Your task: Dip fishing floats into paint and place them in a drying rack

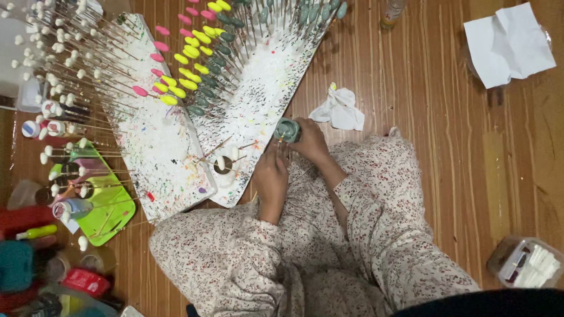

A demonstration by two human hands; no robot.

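The wooden floor [446, 176] lies open to the person's right, with only a crumpled white sheet [508, 44] and a clear plastic box [526, 261] far off on that side. The left is crowded. Two paint-spattered white foam boards [158, 158] meet in a V in front of the knees, bristling with thin sticks that carry pink, yellow and grey-green oval beads [185, 58], plus a field of plain white ones. A lime-green tray [111, 214] of small bottles sits just beside the nearer board's edge.

The right hand [311, 141] grasps a small grey-green paint pot [286, 130], fingers wrapped round it, right at the board's lower edge. The left hand [270, 179] is curled just below it, seemingly pinching a thin stick (too fine to make out clearly).

Risks, as I judge them: the pot tips and spills onto the floral trousers [376, 235] beneath; an elbow swinging left rakes the planted sticks; wet beads smear neighbours. A crumpled white tissue [339, 108] lies near for wiping.
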